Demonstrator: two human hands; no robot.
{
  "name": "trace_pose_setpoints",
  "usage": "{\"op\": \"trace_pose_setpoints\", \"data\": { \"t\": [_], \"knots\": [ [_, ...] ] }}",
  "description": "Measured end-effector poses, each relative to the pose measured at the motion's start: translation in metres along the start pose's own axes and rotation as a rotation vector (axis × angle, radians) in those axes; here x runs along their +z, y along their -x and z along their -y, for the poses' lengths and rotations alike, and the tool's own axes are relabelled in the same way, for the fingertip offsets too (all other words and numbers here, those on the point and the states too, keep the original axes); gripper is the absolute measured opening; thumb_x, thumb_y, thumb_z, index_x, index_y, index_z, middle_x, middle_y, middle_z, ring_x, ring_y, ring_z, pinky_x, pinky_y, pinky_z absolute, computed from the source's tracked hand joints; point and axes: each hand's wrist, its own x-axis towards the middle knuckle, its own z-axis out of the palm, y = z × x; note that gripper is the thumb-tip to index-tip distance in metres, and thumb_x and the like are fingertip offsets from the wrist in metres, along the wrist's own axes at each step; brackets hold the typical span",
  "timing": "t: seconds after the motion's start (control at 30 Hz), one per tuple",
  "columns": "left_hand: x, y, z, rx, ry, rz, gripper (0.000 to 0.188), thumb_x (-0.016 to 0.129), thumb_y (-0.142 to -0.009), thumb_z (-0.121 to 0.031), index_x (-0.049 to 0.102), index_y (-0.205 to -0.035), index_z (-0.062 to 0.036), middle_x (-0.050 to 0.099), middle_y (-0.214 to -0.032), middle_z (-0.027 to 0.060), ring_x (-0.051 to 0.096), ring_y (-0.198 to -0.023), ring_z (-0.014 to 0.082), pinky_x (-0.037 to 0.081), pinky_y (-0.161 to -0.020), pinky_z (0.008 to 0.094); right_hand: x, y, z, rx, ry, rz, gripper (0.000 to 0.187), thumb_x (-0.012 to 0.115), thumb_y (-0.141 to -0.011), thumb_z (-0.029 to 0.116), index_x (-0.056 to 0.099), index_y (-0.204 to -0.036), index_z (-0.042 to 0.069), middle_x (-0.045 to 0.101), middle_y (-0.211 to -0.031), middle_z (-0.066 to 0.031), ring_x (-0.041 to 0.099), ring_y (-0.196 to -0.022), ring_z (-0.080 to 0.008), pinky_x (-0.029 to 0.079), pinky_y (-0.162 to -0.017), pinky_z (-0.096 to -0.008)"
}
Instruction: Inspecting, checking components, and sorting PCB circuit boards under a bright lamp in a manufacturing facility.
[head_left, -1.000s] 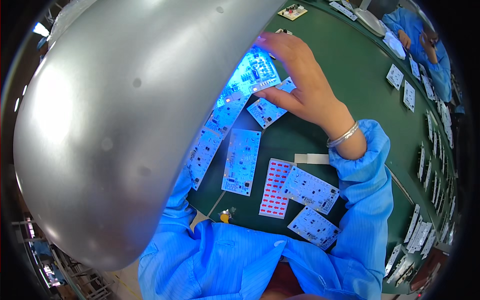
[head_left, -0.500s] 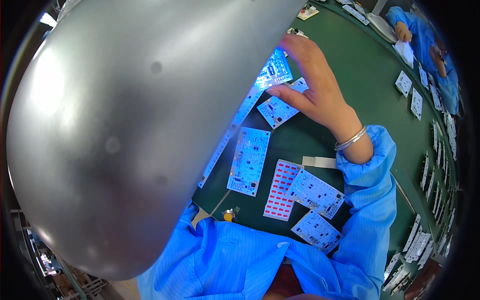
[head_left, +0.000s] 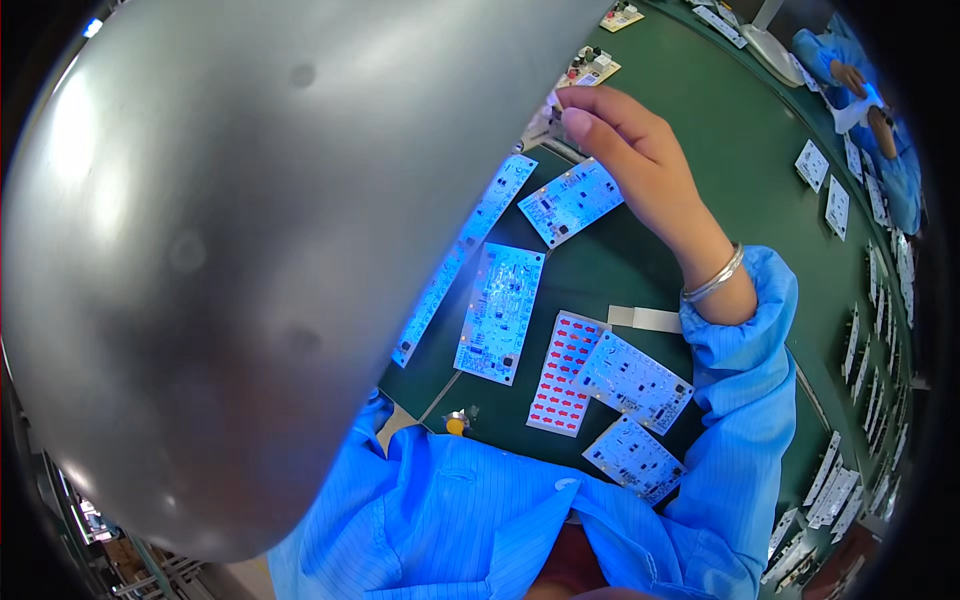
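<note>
A large grey metal dome (head_left: 250,280), like a lamp shade, fills the left of the view and hides my left hand. Just past its edge my right hand (head_left: 640,150) is closed, thumb and forefinger pinched together; what they hold is mostly hidden. Beside the fingertips a pale thing with dark parts (head_left: 543,120) shows in part. Below the hand lies a white circuit board (head_left: 570,203), lit blue. Nearer to me are a second board (head_left: 500,312) and a long narrow board (head_left: 470,250), partly under the dome.
A sheet of red arrow stickers (head_left: 564,375) lies by two more boards (head_left: 637,382) near my body. A pale strip (head_left: 645,319) touches my right sleeve. Component boards (head_left: 592,67) sit farther off. Many boards (head_left: 870,350) line the right side, where a co-worker in blue (head_left: 860,100) handles something white.
The blue-lit board by my right fingers is gone from sight. My thumb has come up toward the forefinger, and the component board beyond the hand shows more.
</note>
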Motion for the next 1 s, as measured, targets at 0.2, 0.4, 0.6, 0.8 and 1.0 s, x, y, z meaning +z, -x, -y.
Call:
{"op": "trace_pose_setpoints", "data": {
  "t": [0.2,0.4,0.6,0.8,1.0],
  "knots": [
    [-0.007,-0.007,0.012,-0.2,0.428,0.262,0.053,0.026,-0.086,-0.041,0.05,-0.096,0.006,0.056,-0.06,0.015,0.045,-0.033,0.0151,0.033,-0.03,0.0217,-0.002,-0.001,-0.009,0.222,-0.359,0.033,0.027,0.048,-0.082,0.022,0.053,-0.095,-0.001,0.053,-0.075,-0.0029,0.046,-0.065,-0.0098,0.038,-0.062,-0.0218],
    [-0.002,-0.006,0.015,-0.203,0.765,0.532,0.055,0.018,-0.087,-0.041,0.05,-0.101,0.001,0.053,-0.057,0.0145,0.042,-0.036,0.0157,0.037,-0.04,0.0303,0.0,-0.004,-0.008,0.305,-0.611,0.101,0.023,0.045,-0.083,0.024,0.054,-0.082,0.002,0.054,-0.071,-0.0031,0.049,-0.063,-0.0081,0.04,-0.06,-0.0203],
    [-0.002,-0.008,0.017,-0.253,0.934,0.653,0.054,0.016,-0.087,-0.041,0.046,-0.107,-0.001,0.056,-0.073,0.0175,0.048,-0.051,0.0191,0.037,-0.055,0.036,0.002,-0.004,-0.012,0.343,-0.715,0.144,0.026,0.043,-0.084,0.023,0.052,-0.085,-0.001,0.055,-0.075,-0.0067,0.051,-0.063,-0.0116,0.042,-0.061,-0.0221],
    [0.002,-0.008,0.032,-0.295,1.012,0.651,0.054,0.016,-0.087,-0.043,0.039,-0.115,-0.0028,0.057,-0.083,0.0206,0.051,-0.058,0.0228,0.038,-0.061,0.0387,-0.006,-0.003,-0.02,0.459,-1.061,0.179,0.024,0.041,-0.083,0.016,0.05,-0.088,-0.006,0.057,-0.078,-0.0128,0.057,-0.066,-0.0188,0.047,-0.062,-0.0285],
    [0.001,-0.005,0.021,-0.287,0.729,0.635,0.056,0.02,-0.087,-0.043,0.018,-0.126,-0.0025,0.056,-0.084,0.0224,0.054,-0.062,0.0256,0.038,-0.071,0.0421,-0.032,-0.011,-0.052,0.401,-1.016,-0.009,0.02,0.042,-0.081,0.009,0.048,-0.089,-0.008,0.057,-0.079,-0.0173,0.059,-0.069,-0.0243,0.05,-0.06,-0.0309]
  ]
}}
